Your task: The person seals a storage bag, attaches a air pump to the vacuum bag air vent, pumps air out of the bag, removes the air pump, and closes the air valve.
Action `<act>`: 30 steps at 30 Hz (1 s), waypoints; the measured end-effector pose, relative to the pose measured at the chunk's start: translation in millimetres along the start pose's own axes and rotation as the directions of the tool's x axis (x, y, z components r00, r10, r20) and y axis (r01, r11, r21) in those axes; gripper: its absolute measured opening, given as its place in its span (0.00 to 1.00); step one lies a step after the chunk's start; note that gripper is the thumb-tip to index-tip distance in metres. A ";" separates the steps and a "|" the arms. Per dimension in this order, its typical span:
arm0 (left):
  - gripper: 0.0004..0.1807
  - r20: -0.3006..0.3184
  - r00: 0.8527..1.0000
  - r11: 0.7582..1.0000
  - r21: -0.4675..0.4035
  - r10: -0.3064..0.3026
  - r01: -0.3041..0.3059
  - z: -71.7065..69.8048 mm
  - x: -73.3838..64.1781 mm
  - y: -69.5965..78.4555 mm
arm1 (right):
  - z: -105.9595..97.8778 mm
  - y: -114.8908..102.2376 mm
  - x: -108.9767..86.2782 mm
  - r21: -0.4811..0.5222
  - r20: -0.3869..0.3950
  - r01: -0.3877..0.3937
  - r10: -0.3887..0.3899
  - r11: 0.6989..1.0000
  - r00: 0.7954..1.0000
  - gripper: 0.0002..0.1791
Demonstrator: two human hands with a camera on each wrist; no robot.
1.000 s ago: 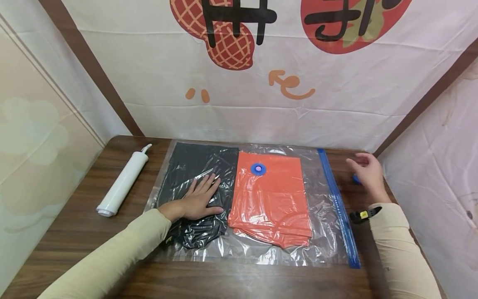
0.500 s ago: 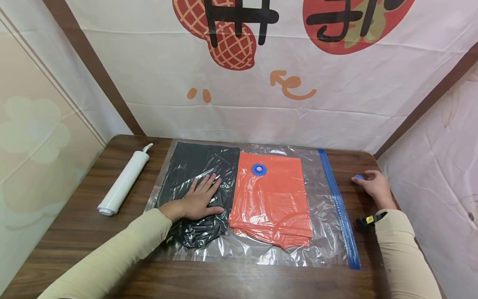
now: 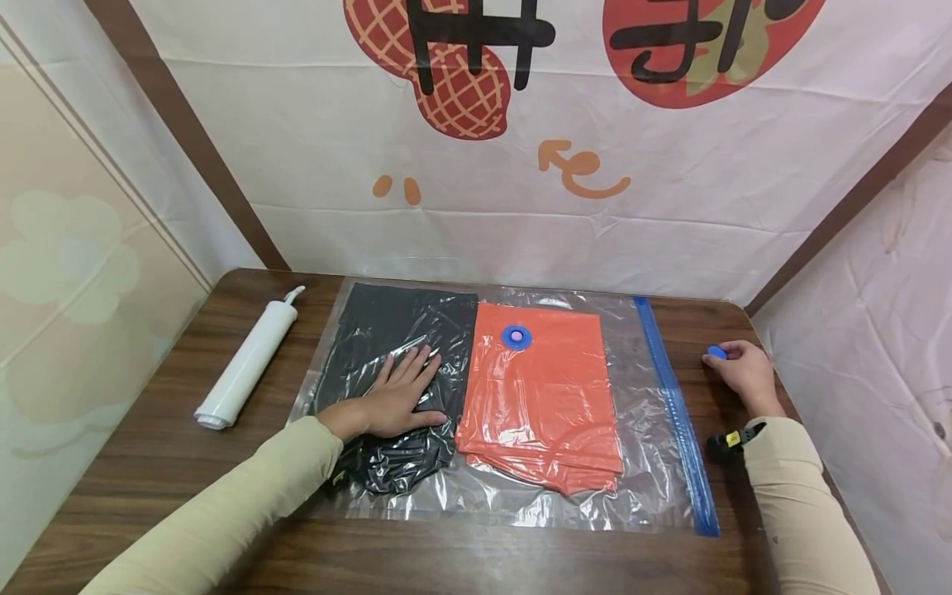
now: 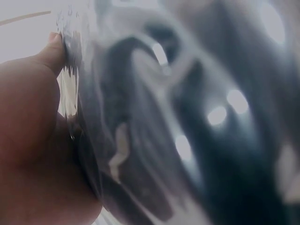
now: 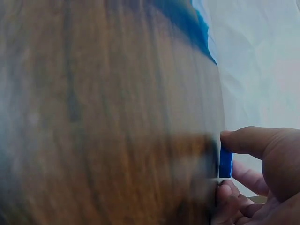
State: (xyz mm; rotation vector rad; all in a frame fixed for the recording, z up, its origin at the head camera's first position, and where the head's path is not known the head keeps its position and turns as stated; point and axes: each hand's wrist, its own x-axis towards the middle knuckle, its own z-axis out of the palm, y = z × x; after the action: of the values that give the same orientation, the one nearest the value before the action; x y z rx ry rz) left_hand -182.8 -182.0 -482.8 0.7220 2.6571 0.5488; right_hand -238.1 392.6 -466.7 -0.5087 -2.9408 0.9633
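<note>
A clear vacuum storage bag (image 3: 640,487) lies flat on the table, with a folded black item (image 3: 409,318) on its left side and a folded orange one (image 3: 550,405) beside it. My left hand (image 3: 402,402) rests palm down, fingers spread, on the bag over the black item; shiny film fills the left wrist view next to that hand (image 4: 28,112). Off the bag's right side, my right hand (image 3: 749,378) pinches a small round blue cap (image 3: 716,352) by its edge. The right wrist view shows the cap (image 5: 226,163) edge-on between thumb and fingers.
A blue valve (image 3: 516,336) sits on the bag above the orange item. The bag's blue zip strip (image 3: 675,413) runs along its right edge. At the left of the wooden table (image 3: 141,463) lies a white hand pump (image 3: 247,364). A printed cloth (image 3: 446,240) hangs behind.
My right hand has come down and slightly right to the blue cap and taken it between its fingers. The cap now shows more at the fingertips. My left hand has stayed put.
</note>
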 end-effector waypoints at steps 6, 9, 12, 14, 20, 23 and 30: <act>0.53 -0.001 1.000 1.000 0.000 -0.001 0.001 0.5 0.6 -0.3 | -0.8 -13.1 -3.2 0.021 0.012 0.024 -0.025 0.999 1.000 0.31; 0.54 0.003 1.000 1.000 -0.001 -0.001 0.001 -0.4 0.3 1.0 | 0.2 -24.9 -5.2 0.035 0.015 0.072 -0.072 0.997 0.997 0.31; 0.54 0.004 1.000 1.000 -0.012 0.001 -0.001 -1.9 -1.1 2.6 | 2.1 -40.3 -7.9 0.051 0.017 0.144 -0.145 0.988 0.989 0.30; 0.54 0.010 1.000 1.000 -0.018 -0.001 0.001 -3.4 -1.9 4.0 | 4.3 -52.2 -9.8 0.070 0.018 0.194 -0.196 0.978 0.980 0.29; 0.54 0.011 1.000 1.000 -0.028 0.010 -0.010 -9.1 -4.6 9.5 | 16.6 -87.9 -13.8 0.105 0.045 0.312 -0.318 0.944 0.947 0.25; 0.53 0.012 1.000 1.000 -0.022 0.008 -0.008 -10.7 -5.6 11.8 | 25.1 -105.8 -16.9 0.119 0.086 0.340 -0.350 0.933 0.933 0.25; 0.53 0.003 1.000 0.999 -0.036 0.016 -0.016 -9.7 -4.3 10.7 | 56.4 -144.5 -16.7 0.160 0.130 0.405 -0.426 0.900 0.895 0.22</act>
State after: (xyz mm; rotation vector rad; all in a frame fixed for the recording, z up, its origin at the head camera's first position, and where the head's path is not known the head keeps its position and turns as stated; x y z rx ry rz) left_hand -178.8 -178.5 -468.7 0.7339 2.6335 0.5970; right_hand -271.9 245.4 -427.6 0.2134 -2.9041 1.1641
